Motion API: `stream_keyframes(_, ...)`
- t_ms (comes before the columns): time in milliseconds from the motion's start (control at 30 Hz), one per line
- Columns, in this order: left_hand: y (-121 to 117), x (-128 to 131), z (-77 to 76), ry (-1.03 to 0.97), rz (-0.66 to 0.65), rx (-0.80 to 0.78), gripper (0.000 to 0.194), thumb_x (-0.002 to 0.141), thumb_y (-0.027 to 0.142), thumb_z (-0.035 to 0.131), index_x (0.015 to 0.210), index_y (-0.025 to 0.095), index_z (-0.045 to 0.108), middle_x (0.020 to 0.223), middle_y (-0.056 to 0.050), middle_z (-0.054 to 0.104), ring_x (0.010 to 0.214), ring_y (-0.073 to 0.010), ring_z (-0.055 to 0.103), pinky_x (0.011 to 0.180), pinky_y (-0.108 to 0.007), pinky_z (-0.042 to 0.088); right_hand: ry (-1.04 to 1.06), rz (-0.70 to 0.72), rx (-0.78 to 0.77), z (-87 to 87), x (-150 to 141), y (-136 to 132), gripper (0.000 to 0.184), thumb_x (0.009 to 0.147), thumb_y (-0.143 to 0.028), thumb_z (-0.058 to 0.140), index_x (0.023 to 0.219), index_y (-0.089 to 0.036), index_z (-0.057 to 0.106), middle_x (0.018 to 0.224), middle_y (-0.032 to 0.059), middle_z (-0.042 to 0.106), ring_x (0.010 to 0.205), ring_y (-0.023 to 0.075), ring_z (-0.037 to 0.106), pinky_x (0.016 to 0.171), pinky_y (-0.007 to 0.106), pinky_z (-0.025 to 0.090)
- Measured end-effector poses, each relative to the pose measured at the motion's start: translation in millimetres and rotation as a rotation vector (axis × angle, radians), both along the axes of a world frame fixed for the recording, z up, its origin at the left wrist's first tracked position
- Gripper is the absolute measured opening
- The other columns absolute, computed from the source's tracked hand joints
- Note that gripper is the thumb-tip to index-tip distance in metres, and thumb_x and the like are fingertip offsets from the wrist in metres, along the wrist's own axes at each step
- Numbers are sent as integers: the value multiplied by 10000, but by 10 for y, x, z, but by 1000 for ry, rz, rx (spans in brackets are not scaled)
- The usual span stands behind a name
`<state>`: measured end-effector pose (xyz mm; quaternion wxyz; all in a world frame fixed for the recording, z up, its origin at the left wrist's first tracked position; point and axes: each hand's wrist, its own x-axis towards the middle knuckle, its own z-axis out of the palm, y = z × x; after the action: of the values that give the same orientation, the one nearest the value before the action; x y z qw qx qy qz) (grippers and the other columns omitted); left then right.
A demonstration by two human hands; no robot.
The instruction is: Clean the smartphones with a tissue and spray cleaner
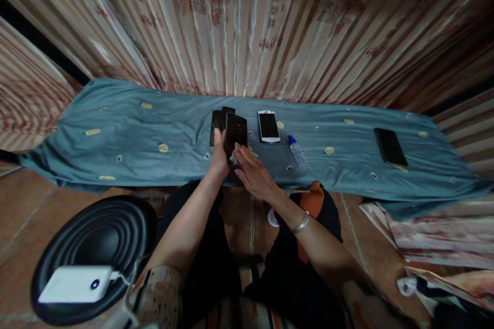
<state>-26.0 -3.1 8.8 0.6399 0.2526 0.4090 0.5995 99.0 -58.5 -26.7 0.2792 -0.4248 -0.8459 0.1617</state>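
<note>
My left hand (219, 157) grips the lower edge of a black phone (235, 132) and holds it tilted over the blue-grey cloth (127, 133). My right hand (254, 175) presses a small white wipe (236, 157) against the bottom of the phone's screen, fingers close together. Just behind the held phone lie two more dark phones (217, 120), partly covered by it. A white phone (268, 126) lies face up to the right. A small clear spray bottle (297, 152) with a blue cap lies beside it.
Another black phone (390, 146) lies far right on the cloth. A black round stool (96, 247) at lower left carries a white power bank (75, 284) with a cable. Striped curtains (247, 25) hang behind. Patterned fabric is heaped at lower right.
</note>
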Motion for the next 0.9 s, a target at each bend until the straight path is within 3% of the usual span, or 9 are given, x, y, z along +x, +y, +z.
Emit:
stream_keyframes(167, 6, 1, -27, -9, -16, 23, 615, 946, 674, 353, 1067, 198, 724, 1119, -80, 765, 1230, -267, 647, 1064, -384, 500, 6, 8, 4, -7, -11, -11, 591, 1036, -326, 385, 1598, -182, 273, 1643, 131, 337, 1552, 242, 246, 1257, 519, 284)
stream_keyframes(433, -84, 75, -2, 1, -93, 52, 556, 1009, 538, 283, 1077, 209, 726, 1164, -81, 751, 1326, -231, 578, 1131, -372, 450, 6, -13, -5, 17, 25, 21, 588, 1043, -348, 365, 1592, -152, 285, 1642, 150, 332, 1553, 248, 242, 1257, 519, 282)
stream_keyframes(700, -35, 17, 4, 9, -55, 52, 591, 989, 610, 319, 1104, 199, 728, 1179, -61, 749, 1344, -242, 562, 1132, -364, 445, 12, 52, -8, 25, -36, -54, 588, 1046, -363, 367, 1597, -182, 274, 1650, 129, 321, 1555, 241, 235, 1257, 517, 290)
stream_keyframes(900, -74, 75, -42, 25, -128, 128, 551, 1035, 467, 263, 1198, 174, 701, 1281, -77, 708, 1397, -194, 509, 1213, -370, 347, 19, 30, -1, 48, -9, -9, 586, 1048, -354, 356, 1575, -101, 317, 1640, 172, 325, 1556, 245, 233, 1273, 473, 265)
